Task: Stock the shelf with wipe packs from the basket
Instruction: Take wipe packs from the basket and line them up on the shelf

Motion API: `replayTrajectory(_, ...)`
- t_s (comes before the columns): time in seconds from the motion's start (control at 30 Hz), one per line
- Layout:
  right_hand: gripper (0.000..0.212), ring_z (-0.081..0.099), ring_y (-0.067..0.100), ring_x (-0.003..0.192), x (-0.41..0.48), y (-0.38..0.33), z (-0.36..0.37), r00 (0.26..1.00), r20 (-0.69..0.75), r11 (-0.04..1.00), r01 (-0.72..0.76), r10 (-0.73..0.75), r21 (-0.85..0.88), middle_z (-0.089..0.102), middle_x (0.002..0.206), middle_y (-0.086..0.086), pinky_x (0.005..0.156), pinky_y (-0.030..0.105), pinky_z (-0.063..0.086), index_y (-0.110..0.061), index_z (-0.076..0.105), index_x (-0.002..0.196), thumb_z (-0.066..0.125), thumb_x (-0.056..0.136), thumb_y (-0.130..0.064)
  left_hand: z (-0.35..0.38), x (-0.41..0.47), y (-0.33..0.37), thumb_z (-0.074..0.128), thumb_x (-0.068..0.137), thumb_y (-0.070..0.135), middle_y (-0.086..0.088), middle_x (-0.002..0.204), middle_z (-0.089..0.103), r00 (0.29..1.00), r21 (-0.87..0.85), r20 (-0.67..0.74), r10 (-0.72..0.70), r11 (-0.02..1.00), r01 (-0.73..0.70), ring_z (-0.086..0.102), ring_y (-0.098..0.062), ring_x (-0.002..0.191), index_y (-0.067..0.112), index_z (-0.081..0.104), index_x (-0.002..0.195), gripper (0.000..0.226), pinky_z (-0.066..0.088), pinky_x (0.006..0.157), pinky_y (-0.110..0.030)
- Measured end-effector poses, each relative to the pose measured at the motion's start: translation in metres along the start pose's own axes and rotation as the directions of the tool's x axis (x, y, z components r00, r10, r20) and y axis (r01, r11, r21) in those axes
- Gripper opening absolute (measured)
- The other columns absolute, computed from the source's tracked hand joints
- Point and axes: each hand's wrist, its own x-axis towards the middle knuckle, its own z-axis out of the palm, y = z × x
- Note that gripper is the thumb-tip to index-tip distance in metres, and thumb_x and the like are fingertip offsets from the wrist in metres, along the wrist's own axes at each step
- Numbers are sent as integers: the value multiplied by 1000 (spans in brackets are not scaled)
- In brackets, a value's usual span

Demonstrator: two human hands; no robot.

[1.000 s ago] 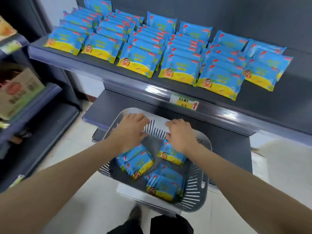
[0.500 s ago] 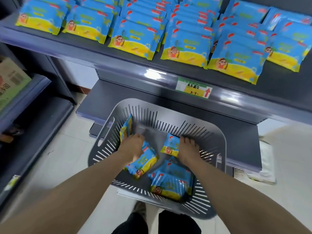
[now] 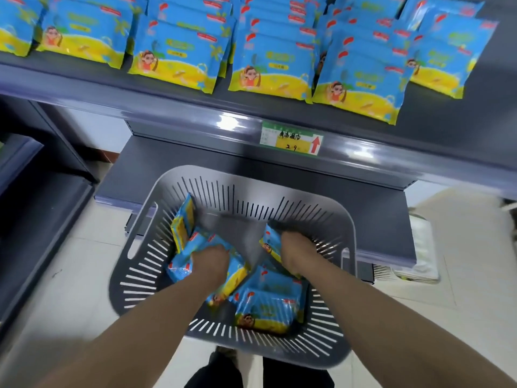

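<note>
Left grip, right grip: fingers hidden

You are facing a dark grey upper shelf. Wipe packs are lying directly on it in overlapping rows that run from the left edge toward the right. The front packs are stopping just short of the front edge. A price label is sitting on that front edge, near its middle. Below, the slotted grey basket is sitting at the front edge of the lower shelf; contact unclear. Pale floor tiles are showing underneath.
</note>
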Motion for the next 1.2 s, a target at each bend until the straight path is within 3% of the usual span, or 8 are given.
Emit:
replayTrajectory(0.1,28,61,32,103,-10,1,-19,997,-18,997,71,-71,-29,60,114,17,80,33,50,-3,57,111,56,83,-4,-5,3,-1,48,87,12,-5,119,59,998,-107,49,35,994,-29,56,-25,113,14,55,115,29,48,87,-39)
replayTrajectory(0.3,30,58,32,108,-43,-3,-84,983,-86,985,157,-163,-77,59,118,14,78,35,47,-7,55,114,51,85,-7,-55,-9,-9,48,83,2,-15,117,59,995,-231,-5,100,968,-99,58,-32,107,4,49,111,28,47,76,-37)
replayTrajectory(0.4,22,58,31,96,-69,0,-137,969,-141,977,195,-205,-82,60,111,11,69,30,41,-11,56,101,46,82,-4,-105,-22,-15,56,80,10,-9,124,56,983,-228,-56,174,957,-182,54,-29,113,8,50,120,40,47,87,-36)
replayTrajectory(0.67,19,54,29,94,-154,68,-283,858,-469,978,176,-209,-114,60,108,9,70,30,40,-16,57,103,50,85,-13,-274,-95,20,61,74,16,-7,77,56,905,-119,-305,296,931,-345,55,-27,73,8,59,82,12,36,55,-26)
replayTrajectory(0.8,32,54,31,103,-170,131,-334,798,-599,998,46,-68,-53,59,115,10,71,28,37,-13,57,115,53,84,-9,-347,-122,55,71,72,24,0,63,46,816,-93,-428,388,879,-467,46,-16,60,10,56,70,20,31,47,-27)
replayTrajectory(0.87,27,55,32,97,-166,162,-351,784,-621,1000,-1,2,2,61,108,14,71,30,39,-8,59,109,59,82,-9,-372,-125,73,73,72,24,-2,66,52,770,-118,-500,397,849,-514,49,-17,62,9,59,72,21,38,52,-29)
replayTrajectory(1.0,16,51,28,82,-140,210,-362,766,-640,996,-6,65,94,58,93,14,67,29,37,-12,57,91,65,77,-10,-399,-117,114,71,75,22,4,57,42,701,-122,-577,420,804,-581,38,-7,52,14,49,61,27,28,47,-25)
replayTrajectory(1.2,45,56,27,102,-70,248,-351,864,-503,993,62,-4,99,59,120,9,84,31,45,-13,58,121,71,79,-20,-409,-89,167,70,78,23,-1,79,60,704,-154,-532,470,764,-626,51,-14,68,12,65,86,14,37,54,-24)
